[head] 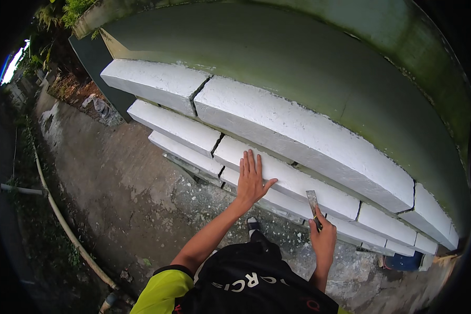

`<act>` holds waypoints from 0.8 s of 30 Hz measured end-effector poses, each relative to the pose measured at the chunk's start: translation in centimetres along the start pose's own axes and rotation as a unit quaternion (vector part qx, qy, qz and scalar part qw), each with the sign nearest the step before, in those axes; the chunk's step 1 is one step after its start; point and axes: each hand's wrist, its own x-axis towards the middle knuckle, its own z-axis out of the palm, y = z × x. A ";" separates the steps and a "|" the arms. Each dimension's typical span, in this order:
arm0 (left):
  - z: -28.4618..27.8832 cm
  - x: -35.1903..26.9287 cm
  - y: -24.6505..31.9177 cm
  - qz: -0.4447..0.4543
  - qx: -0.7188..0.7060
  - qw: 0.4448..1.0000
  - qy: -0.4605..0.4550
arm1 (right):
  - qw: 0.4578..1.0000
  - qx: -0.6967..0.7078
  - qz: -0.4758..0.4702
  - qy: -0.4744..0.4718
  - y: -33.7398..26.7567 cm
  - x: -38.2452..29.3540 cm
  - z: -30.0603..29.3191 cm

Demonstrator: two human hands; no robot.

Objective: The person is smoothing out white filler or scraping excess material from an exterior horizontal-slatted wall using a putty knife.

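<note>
Palm down, my left hand (252, 182) rests on a long white block (286, 174) in the middle row, thumb spread from the fingers. My right hand (322, 235) grips a putty knife (311, 199) by its dark and yellow handle. The knife's flat, stained metal blade points up and away from me, over or against the front edge of the same block; whether it touches cannot be told. A dark gap separates this block from a shorter white block (180, 127) on its left.
A top row of thicker white blocks (298, 117) runs along the green-stained wall (259, 43). A lower white row (192, 153) lies nearer me. A blue container (403, 261) stands beneath the right end. Pale pipe (64, 223) crosses the ground at left, beyond speckled concrete (204, 204).
</note>
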 end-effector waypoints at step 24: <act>-2.4 -0.2 -1.8 0.045 -0.069 0.996 -0.015 | 0.998 0.053 0.020 -0.030 1.1 -0.1 0.3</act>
